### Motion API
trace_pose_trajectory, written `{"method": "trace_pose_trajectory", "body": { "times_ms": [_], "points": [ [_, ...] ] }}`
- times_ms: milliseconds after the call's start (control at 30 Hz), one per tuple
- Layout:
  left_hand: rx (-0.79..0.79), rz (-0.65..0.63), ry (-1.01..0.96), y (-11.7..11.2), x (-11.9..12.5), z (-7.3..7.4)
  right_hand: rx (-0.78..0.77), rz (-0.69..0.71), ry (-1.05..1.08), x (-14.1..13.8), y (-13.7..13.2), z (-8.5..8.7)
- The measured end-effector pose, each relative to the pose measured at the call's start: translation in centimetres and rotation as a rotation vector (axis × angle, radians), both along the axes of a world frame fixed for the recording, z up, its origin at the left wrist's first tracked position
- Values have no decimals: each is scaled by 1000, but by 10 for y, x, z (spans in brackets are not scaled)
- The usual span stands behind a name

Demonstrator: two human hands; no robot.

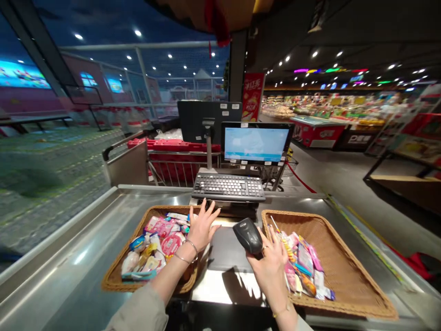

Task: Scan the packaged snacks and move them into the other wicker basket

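My left hand (203, 225) is spread with nothing in it, above the right rim of the left wicker basket (107, 278) and just short of the keyboard (229, 186). Packaged sweets and snacks (155, 250) fill that basket. In my right hand (272, 259) is a black barcode scanner (248, 235), its head raised over the grey plate (225, 248) set in the counter. The right wicker basket (354, 266) stands beside this hand, with colourful snack packets (305, 264) heaped along its left side. The scanner's handle is mostly hidden by my fingers.
A lit monitor (257, 143) and a dark screen back (210, 120) rise behind the keyboard. Beyond the metal counter (69, 285) stand shopping carts (181, 165) with red crates. A red freezer (320, 132) is farther right, across the shop floor.
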State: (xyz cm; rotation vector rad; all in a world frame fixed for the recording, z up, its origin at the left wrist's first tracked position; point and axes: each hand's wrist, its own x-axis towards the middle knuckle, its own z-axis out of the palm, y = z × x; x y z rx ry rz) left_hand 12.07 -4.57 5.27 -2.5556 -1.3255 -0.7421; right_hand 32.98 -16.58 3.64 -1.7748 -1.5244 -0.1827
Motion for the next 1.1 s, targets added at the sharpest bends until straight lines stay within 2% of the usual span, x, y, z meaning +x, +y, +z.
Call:
{"method": "trace_pose_trajectory", "body": {
  "times_ms": [300,533,733,900,1100],
  "points": [
    [-64,243,1,-18,-71,-10,-72,173,39,-38,14,-4],
    [-93,383,41,-23,-116,-26,-95,248,55,-59,22,-9],
    [-185,500,116,-20,-152,-42,-117,277,73,-71,27,-15],
    [-263,568,161,-20,-169,-54,-126,297,61,-77,32,-19],
    [-345,548,221,-15,-170,-60,-141,308,49,-78,38,-25]
  ]
}}
